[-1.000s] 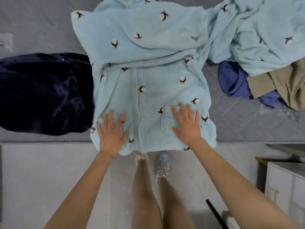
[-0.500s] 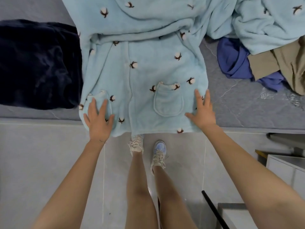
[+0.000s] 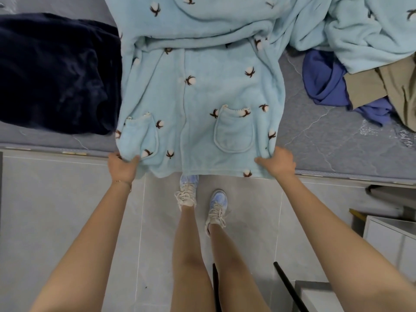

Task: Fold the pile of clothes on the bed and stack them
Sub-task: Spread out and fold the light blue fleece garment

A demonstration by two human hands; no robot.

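Both hands, left hand (image 3: 121,168) and right hand (image 3: 278,164), grasp the hem corners of the blue fleece robe (image 3: 200,91), whose long axis runs straight away from the grip across the bed (image 3: 337,143).

Pale grey tiled floor (image 3: 67,221) near. Grey marbled bed (image 3: 326,143) far. White cabinet (image 3: 391,239) near right, black rod (image 3: 290,287) beside it. Even light.

Soft, even light is thrown from overhead, and the scene is rendered bright. Faint shade is cast on the floor tiles (image 3: 67,199) beneath the light blue fleece robe (image 3: 202,86). Detail is lost in the dark folds of the navy garment (image 3: 56,70). The forearms (image 3: 90,233) are stretched by wide-angle distortion toward the lower corners, and slight blur is seen at the right edge.
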